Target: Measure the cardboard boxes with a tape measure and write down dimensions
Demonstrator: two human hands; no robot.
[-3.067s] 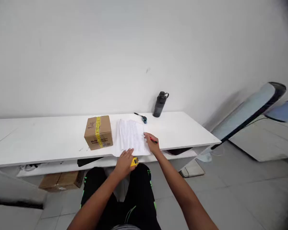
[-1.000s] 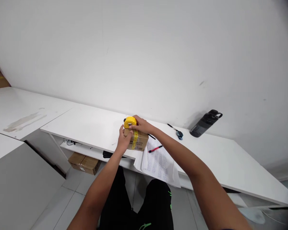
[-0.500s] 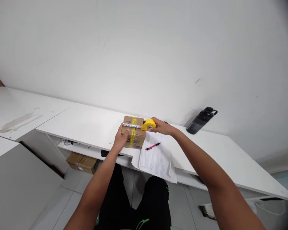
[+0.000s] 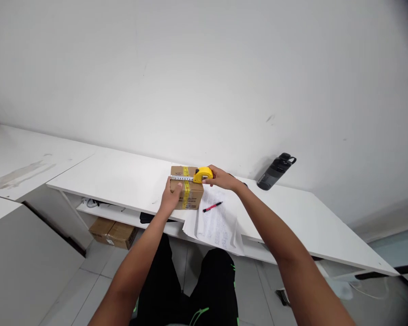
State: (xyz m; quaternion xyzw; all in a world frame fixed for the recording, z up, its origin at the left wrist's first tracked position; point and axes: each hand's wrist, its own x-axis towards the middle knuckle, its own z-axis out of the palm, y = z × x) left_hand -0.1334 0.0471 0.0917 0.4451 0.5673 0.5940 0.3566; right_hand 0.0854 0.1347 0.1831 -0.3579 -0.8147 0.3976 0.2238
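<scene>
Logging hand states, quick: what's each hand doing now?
Left hand: closed on the left edge of the cardboard box.
Right hand: closed, holding the yellow tape measure.

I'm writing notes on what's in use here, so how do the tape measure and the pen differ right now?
The tape measure is chunky and mostly yellow; the pen is slim, red and black. The right hand holds the tape measure, its blade out across the box, while the pen lies on the papers. Both show some black.
</scene>
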